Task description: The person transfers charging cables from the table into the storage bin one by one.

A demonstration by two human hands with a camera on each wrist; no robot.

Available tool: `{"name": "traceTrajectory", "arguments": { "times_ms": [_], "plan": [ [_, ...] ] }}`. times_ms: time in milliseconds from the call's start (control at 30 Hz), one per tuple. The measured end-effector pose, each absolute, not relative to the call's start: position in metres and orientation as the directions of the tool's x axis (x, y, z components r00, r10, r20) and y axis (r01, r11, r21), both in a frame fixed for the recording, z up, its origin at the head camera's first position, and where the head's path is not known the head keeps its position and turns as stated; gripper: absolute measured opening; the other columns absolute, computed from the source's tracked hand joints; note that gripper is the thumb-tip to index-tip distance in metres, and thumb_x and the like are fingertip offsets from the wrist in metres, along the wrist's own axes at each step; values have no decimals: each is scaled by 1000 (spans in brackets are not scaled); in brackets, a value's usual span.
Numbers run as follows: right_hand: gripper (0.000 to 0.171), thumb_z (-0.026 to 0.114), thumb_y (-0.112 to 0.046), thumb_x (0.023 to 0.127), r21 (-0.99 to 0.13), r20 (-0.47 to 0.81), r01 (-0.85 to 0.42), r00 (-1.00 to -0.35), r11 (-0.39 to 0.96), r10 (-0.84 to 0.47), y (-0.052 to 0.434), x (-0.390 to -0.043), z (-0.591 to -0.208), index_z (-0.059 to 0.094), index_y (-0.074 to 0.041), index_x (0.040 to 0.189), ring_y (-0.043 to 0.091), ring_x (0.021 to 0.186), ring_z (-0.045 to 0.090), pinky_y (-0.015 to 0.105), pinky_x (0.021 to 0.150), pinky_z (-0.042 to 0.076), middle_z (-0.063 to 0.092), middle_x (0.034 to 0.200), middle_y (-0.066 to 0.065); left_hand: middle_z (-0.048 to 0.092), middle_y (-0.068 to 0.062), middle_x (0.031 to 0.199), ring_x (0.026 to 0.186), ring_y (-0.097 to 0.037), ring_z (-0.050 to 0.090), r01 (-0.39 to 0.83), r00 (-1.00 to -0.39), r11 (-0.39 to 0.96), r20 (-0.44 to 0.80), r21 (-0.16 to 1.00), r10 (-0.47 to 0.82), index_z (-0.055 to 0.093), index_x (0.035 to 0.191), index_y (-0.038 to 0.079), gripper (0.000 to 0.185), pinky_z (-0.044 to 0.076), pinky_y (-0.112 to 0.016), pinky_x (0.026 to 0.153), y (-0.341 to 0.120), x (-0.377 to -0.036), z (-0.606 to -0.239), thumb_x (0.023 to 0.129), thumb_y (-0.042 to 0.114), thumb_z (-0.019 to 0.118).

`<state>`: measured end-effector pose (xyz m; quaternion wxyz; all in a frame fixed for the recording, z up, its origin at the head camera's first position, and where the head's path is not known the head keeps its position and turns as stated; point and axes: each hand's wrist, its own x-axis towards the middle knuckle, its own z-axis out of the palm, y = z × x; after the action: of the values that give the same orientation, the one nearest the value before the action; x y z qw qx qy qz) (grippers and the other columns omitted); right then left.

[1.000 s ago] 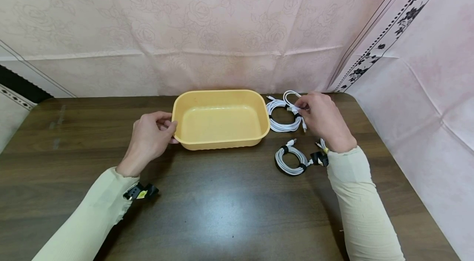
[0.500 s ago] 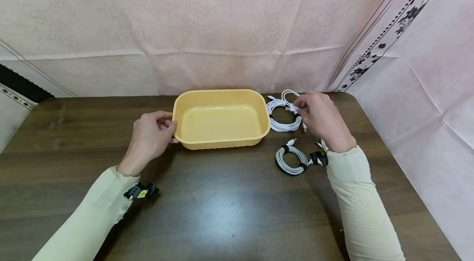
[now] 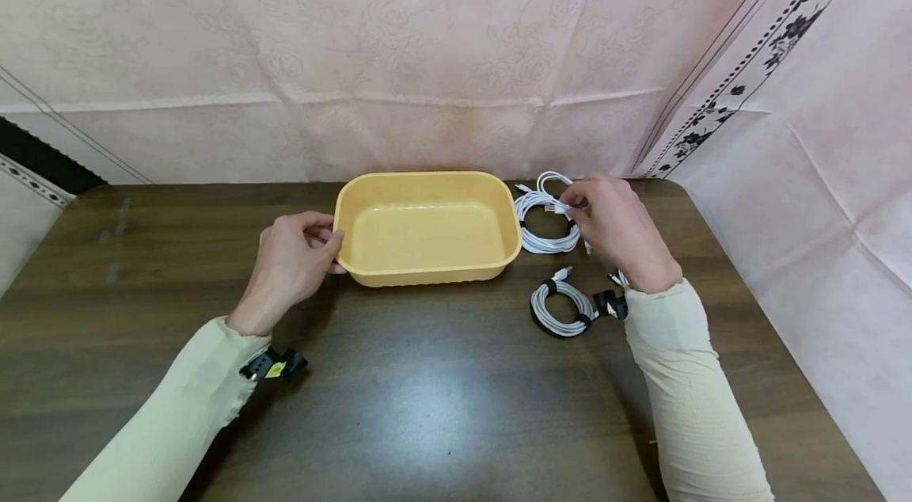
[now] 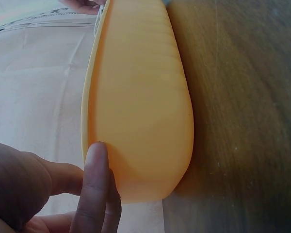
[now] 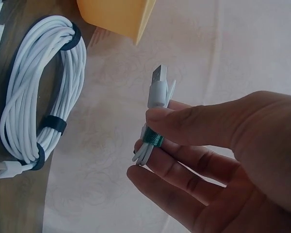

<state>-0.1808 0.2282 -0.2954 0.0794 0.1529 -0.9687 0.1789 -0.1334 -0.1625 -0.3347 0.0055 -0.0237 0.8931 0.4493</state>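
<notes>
Cables lay in coils to the right of a yellow tub (image 3: 427, 226) on the dark tabletop (image 3: 427, 407). The left hand (image 3: 294, 258) gripped the tub's left rim, fingers curled over the edge, as the left wrist view showed with a thumb against the tub's outer wall (image 4: 136, 111). The right hand (image 3: 616, 225) pinched a small white cable bundle (image 5: 153, 131) between thumb and fingers, its USB plug (image 5: 158, 75) standing up above the thumb and a dark green tie around the strands. Just beside that hand the far coil (image 3: 543, 223) rested on the tabletop close to the tub's right wall, bound with black ties; the near coil (image 3: 561, 307) lay closer to the person, just by the right sleeve (image 3: 684, 375).

By my judgement the step in hand was the pick-up of a cable, with the tub steadied for it. The tub was empty. The next move would call for lifting the bundle clear of the far coil without snagging its loops, then carrying it left over the tub's rim.
</notes>
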Motion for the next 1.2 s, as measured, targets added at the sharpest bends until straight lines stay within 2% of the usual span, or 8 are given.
{"name": "traceTrajectory", "arguments": {
  "times_ms": [400,633,867,1200],
  "plan": [
    [15,67,0,92,-330,192,-326,-942,886,-275,224,-183,-297,77,-2,103,33,102,68,51,88,57,72,110,16,67,-21,104,68,-13,72,-53,-999,598,-36,799,-41,61,131,-6,36,65,-30,65,-163,-132,-335,101,14,60],
    [16,66,0,93,-331,179,-323,-944,886,-278,221,-183,-295,77,-2,105,34,107,67,52,92,56,72,114,17,67,-21,104,67,-13,72,-54,-998,607,-34,793,-44,61,131,-6,36,64,-25,61,-163,-133,-336,101,14,60],
    [16,65,2,92,-325,213,-373,-924,869,-317,222,-183,-296,77,-2,102,33,100,69,51,90,56,73,107,16,67,-21,103,67,-13,72,-42,-999,607,-20,793,-43,61,131,-6,36,63,-24,60,-161,-133,-336,101,13,60],
    [17,63,3,92,-306,215,-398,-914,865,-344,218,-184,-301,76,-2,102,34,103,67,51,92,56,72,106,14,67,-21,103,69,-13,71,-57,-998,610,-36,791,-48,62,130,-5,36,64,-25,62,-161,-133,-335,101,15,60]
  ]
}}
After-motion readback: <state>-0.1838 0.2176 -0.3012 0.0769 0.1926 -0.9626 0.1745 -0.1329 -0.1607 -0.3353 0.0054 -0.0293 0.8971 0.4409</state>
